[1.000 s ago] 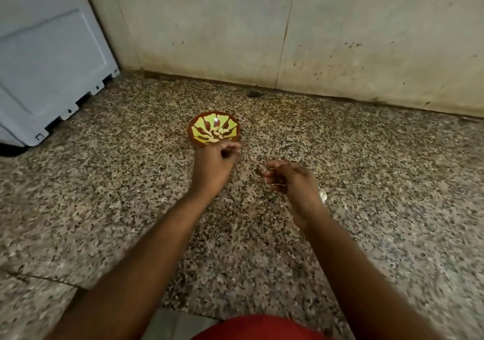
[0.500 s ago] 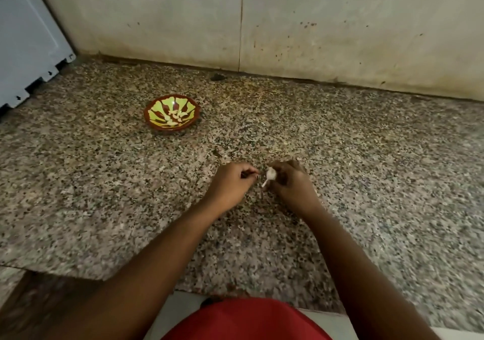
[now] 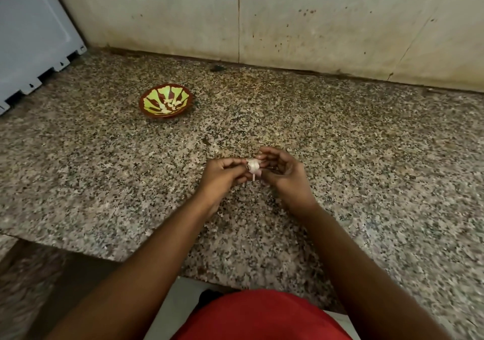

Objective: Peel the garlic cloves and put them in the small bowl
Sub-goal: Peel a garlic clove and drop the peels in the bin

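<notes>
A pale garlic clove [image 3: 253, 166] with loose papery skin hangs between my two hands above the granite counter. My left hand [image 3: 222, 176] pinches it from the left with thumb and fingertips. My right hand [image 3: 284, 173] cups it from the right, fingers curled around it. The small red bowl [image 3: 146, 101] with a yellow-green pattern stands on the counter to the far left of my hands; several peeled cloves [image 3: 170, 103] lie inside it.
The speckled granite counter [image 3: 366, 156] runs to a stained tiled wall [image 3: 288, 17] at the back. A light blue-grey plastic panel [image 3: 31, 38] leans at the far left. The counter's front edge [image 3: 78, 253] steps inward at lower left.
My left hand came back from the bowl to my right hand. Both hands now hold the clove together, with its skin more exposed. The camera has shifted, so the bowl sits further left.
</notes>
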